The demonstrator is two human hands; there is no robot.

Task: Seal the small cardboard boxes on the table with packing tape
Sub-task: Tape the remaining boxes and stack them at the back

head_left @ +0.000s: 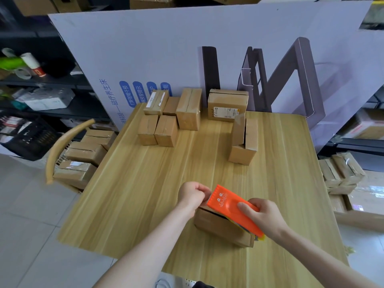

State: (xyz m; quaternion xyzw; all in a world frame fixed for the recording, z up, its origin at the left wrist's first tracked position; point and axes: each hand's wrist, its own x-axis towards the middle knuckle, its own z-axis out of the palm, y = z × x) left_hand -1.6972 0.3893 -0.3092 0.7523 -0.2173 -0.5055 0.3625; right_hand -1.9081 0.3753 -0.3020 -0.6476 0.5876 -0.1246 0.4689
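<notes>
Right hand (264,217) grips the orange tape dispenser (230,206) above the nearest cardboard box (220,227); left hand (192,194), fingers curled, pinches its leading edge. Risk: a skewed pull lays tape off the seam.

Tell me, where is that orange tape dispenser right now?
The orange tape dispenser is low in the head view, right of centre, gripped by the right hand over a small cardboard box on the table, the left hand at its far end.

Stockroom / parcel packing area
Dark shelving (31,84) with supplies, taped cartons (83,161) piled on floor, small cardboard boxes (166,117) on wooden tabletop (145,183), big printed carton (166,48) behind.
</notes>
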